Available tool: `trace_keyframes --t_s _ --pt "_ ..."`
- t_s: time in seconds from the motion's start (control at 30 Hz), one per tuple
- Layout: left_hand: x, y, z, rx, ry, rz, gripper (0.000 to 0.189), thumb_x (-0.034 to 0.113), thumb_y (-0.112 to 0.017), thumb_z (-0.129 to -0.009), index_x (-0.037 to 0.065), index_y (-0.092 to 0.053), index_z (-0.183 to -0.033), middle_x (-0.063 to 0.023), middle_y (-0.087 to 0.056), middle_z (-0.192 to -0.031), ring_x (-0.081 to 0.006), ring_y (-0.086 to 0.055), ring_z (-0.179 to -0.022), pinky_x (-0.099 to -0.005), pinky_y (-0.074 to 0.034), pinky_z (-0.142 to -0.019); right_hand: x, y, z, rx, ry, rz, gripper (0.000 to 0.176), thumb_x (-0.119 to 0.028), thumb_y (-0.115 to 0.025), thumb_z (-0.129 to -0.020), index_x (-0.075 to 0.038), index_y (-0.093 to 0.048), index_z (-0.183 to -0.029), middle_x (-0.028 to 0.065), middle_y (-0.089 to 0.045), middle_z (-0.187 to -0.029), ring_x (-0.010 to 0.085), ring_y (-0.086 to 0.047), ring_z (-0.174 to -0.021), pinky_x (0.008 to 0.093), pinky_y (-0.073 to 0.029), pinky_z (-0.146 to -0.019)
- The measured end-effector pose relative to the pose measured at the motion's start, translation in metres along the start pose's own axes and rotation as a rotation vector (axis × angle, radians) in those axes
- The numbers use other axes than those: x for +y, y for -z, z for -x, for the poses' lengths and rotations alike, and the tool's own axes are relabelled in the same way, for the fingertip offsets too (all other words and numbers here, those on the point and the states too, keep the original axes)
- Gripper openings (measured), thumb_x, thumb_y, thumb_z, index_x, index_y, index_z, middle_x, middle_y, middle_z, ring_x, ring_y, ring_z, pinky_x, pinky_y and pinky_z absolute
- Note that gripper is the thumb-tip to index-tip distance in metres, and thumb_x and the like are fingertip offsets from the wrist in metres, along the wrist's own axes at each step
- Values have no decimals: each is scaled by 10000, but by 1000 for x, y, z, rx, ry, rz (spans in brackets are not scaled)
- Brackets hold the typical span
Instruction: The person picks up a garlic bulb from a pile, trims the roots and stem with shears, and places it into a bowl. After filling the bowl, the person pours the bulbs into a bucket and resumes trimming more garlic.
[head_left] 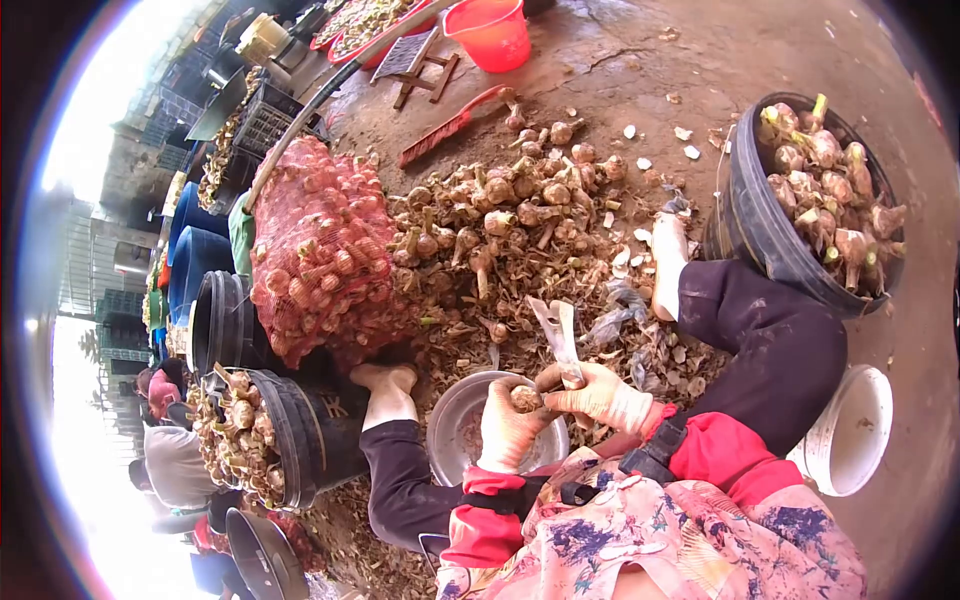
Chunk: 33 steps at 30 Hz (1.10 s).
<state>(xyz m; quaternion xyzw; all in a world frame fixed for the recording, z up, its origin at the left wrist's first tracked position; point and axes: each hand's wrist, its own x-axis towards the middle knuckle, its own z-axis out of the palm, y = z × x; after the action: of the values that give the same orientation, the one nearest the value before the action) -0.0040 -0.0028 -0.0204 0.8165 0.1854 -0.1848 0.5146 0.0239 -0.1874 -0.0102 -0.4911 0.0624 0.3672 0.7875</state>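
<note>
A worker sits on a littered concrete floor among garlic, both hands gloved. The left hand (508, 428) is clenched around 1 garlic bulb (526, 398), holding it just above the near rim of a metal bowl (455, 425) that lies between the outstretched legs. The right hand (603, 397) grasps the handles of a pair of shears (558, 335); the blades point up and away from the body, slightly parted, their base just beside the bulb.

Beyond the bowl spreads a heap of untrimmed garlic (500, 215) on a bed of dry skins and stalks. A red mesh sack (320, 250), packed with bulbs, leans against the heap's left side.

2 black buckets hold more garlic: 1 (770, 225) by the right foot and 1 (285, 430) by the left foot. A white bucket (850, 430) stands just beside the right knee. A red bucket (490, 35) stands well beyond the heap, and a red-handled tool (450, 125) lies between them. Other people (175, 460) crouch at the far left, washed out by glare.
</note>
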Motion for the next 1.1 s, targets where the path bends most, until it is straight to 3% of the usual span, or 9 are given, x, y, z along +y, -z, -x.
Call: trace_keyframes --t_s 0.07,0.17,0.23,0.3,0.4,0.47,0.57,1.03,1.1 --pt "-4 -6 5 -106 12 213 752 108 -853 -650 25 -433 -1267 -71 -603 -1051 -200 -584 -995 -335 -481 -879 -4 -2 -1 76 -178 72 301 -211 -783 -799 -70 -672 -1042 -9 -644 -848 66 -546 -695 211 -433 -561" --pt "-3 -7 14 -252 -53 675 834 -38 -740 -713 29 -294 -1414 -87 -590 -1054 -170 -609 -878 -284 -512 -772 7 0 -7 67 -53 -29 298 -238 -798 -786 -78 -679 -1007 -15 -640 -783 50 -511 -600 206 -391 -495" --pt "-2 5 13 -274 36 666 830 -38 -736 -718 36 -288 -1412 -87 -588 -1046 -166 -611 -839 -274 -516 -707 10 2 -8 92 7 -57 278 -255 -797 -787 -85 -688 -978 -25 -635 -724 34 -468 -500 197 -343 -430" --pt "10 6 15 -212 78 634 731 -36 -736 -719 52 -358 -1338 -79 -588 -1002 -162 -605 -728 -261 -491 -517 20 10 -16 171 97 280 302 -193 -778 -782 -69 -661 -1032 -6 -642 -786 79 -557 -672 241 -442 -572" --pt "-2 9 8 -106 22 528 584 -25 -744 -722 47 -441 -1217 -73 -592 -994 -170 -610 -745 -278 -484 -487 49 19 -29 253 172 667 248 -158 -683 -807 -98 -646 -1045 65 -624 -832 211 -631 -780 348 -512 -701" --pt "-5 11 3 -122 -12 455 530 17 -771 -721 47 -468 -1155 -66 -595 -989 -159 -606 -783 -286 -516 -578 39 13 -22 74 256 1189 199 -162 -604 -819 -129 -645 -1012 119 -603 -914 331 -625 -847 432 -504 -746" --pt "-6 8 1 -67 -49 311 597 124 -826 -709 41 -463 -1176 -56 -594 -1002 -132 -585 -849 -278 -508 -769 33 5 -26 18 135 1256 275 -144 -633 -734 -152 -657 -1008 115 -600 -997 343 -610 -936 436 -505 -784" --pt "-22 -26 11 144 -176 431 603 56 -850 -620 45 -509 -1116 -40 -570 -948 -131 -550 -839 -293 -474 -746 79 26 -45 37 296 1272 238 -138 -626 -758 -107 -654 -991 159 -618 -984 343 -628 -917 453 -505 -790" --pt "-13 -25 15 188 -256 313 575 3 -821 -621 63 -502 -1095 -35 -554 -959 -131 -557 -849 -286 -484 -775 76 45 -44 139 -26 1125 279 -147 -632 -736 -80 -679 -1003 194 -660 -993 328 -647 -941 456 -510 -813"
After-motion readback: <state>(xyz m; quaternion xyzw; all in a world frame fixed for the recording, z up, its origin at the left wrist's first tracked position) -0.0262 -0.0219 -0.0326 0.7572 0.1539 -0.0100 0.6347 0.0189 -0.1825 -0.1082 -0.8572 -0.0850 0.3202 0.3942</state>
